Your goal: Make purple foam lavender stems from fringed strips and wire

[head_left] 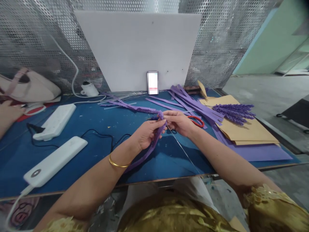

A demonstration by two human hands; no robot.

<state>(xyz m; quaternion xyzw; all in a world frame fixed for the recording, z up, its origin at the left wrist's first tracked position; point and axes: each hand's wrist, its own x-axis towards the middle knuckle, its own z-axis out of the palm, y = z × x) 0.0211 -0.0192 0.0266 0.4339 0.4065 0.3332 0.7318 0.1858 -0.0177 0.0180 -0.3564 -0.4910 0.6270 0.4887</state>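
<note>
Wide blue tabletop [96, 154], backed by a plain white board [137, 48]. At right, flat brown paper sheets [251, 130] carrying a bundle of finished purple fringed sprigs [235, 112]; beside them, a pile of flat purple paper strips [193, 103], not yet wound. At centre, left hand [147, 133] and right hand [180, 122] meeting, fingers of both pinched together on a long fringed purple paper strip [152, 146], wound only at the tip of a thin metal wire [183, 149], tail hanging loose. Red-handled scissors [198, 120] just behind the right hand.

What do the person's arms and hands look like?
Both forearms are bare. The left hand has a thin gold bangle at its wrist; the right hand shows no bangle. Shiny gold fabric sleeves with lacy edges cover the upper arms.
</note>
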